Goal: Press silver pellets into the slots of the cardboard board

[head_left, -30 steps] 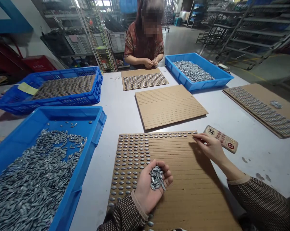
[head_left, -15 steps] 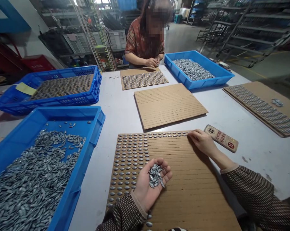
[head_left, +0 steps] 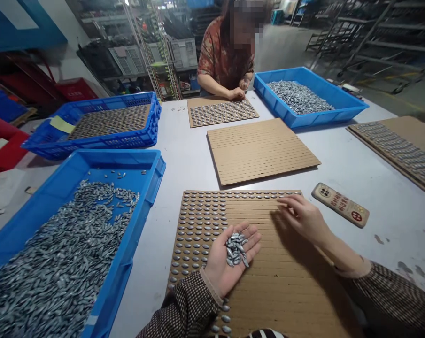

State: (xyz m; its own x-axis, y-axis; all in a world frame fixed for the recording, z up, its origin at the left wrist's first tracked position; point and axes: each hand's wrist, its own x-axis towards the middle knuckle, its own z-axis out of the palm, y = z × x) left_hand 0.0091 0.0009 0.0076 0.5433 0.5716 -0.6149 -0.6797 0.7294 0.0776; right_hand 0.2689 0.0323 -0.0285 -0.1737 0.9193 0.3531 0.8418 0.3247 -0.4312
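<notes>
My left hand (head_left: pixel 221 265) lies palm up above a grooved cardboard sheet (head_left: pixel 289 286), cupping a small heap of pointed, spindle-shaped grey metal pieces (head_left: pixel 236 249). Similar pieces sit in rows along the sheet's left side, and a single line of them (head_left: pixel 254 195) runs along its far edge. Near the right end of that line, my right hand (head_left: pixel 305 223) hovers over the cardboard. Its thumb and fingers are slightly apart, and I see nothing between them.
A blue tray (head_left: pixel 159 164) of loose pieces stands at left, with a blue crate (head_left: pixel 152 136) behind it. Bare cardboard (head_left: pixel 261 150) lies ahead, a phone (head_left: pixel 341 205) at right. Across the table, a co-worker (head_left: pixel 226 61) handles a filled sheet beside another blue tray (head_left: pixel 353 110).
My right hand has drawn back from the far line of pieces, its fingers loosening. One more piece shows where they were. The whole view has shifted, so the table's things appear further right.
</notes>
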